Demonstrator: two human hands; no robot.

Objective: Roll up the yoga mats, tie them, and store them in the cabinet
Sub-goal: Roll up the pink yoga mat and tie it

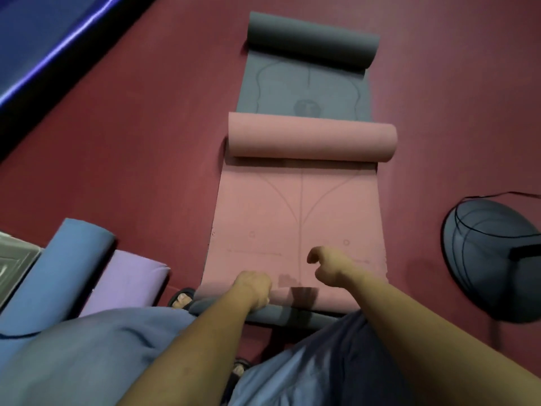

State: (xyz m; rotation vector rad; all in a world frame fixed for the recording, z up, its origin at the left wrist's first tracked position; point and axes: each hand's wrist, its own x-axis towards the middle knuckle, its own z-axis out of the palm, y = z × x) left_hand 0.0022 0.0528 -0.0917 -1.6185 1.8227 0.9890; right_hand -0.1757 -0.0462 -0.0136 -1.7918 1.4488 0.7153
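The pink yoga mat (295, 224) lies flat on the red floor (146, 142), stretching from the hands toward 12 o'clock, its far end curled into a roll. The left hand (254, 288) grasps the mat's near rolled edge at 6 o'clock. The right hand (328, 265) hangs just above the mat, loosely clenched, grasping nothing.

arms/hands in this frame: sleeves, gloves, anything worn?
Both forearms are bare to the frame edge: no sleeves show. The left hand and right hand carry no gloves, and no rings, watch or bands are visible. Blue clothing covers the lap; sandals are on the feet.
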